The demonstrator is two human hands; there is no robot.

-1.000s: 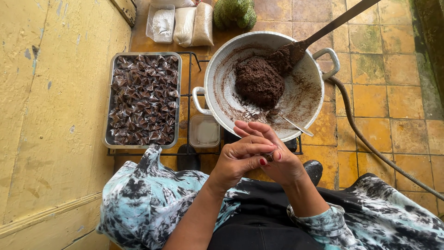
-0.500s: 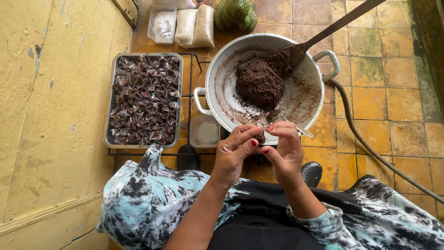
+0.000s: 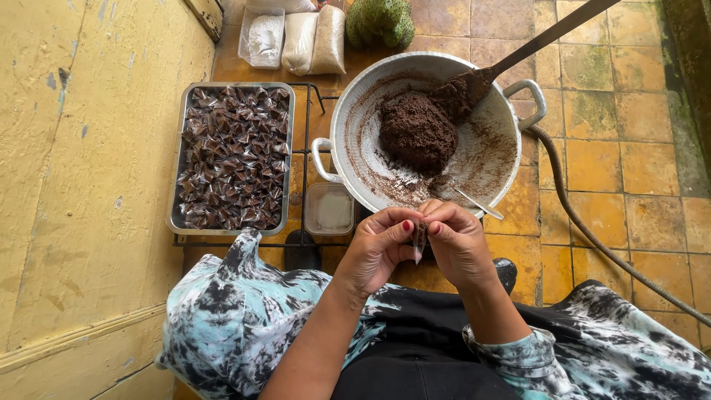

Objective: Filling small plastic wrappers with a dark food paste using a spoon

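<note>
My left hand (image 3: 374, 248) and my right hand (image 3: 458, 241) meet in front of me, fingertips pinching a small clear plastic cone of dark brown paste (image 3: 419, 235) between them. Just beyond them sits a big metal pan (image 3: 355, 141) holding a lump of dark brown paste (image 3: 417, 132), with a long wooden spatula (image 3: 518, 55) stuck in it and a small spoon (image 3: 478, 203) resting on the near rim. To the left, a metal tray (image 3: 176, 167) is full of several wrapped dark cones (image 3: 233, 155).
A small clear plastic tub (image 3: 329, 209) sits between tray and pan on a black wire stove rack (image 3: 305, 126). Bags of white powder (image 3: 296, 37) and a green knobbly fruit (image 3: 380, 21) lie beyond. A hose (image 3: 592, 237) crosses the tiled floor; a yellow wall (image 3: 74, 185) is left.
My hands were clasped together rolling; they have moved apart slightly and now pinch the small wrapped cone at the fingertips, closer to the pan rim.
</note>
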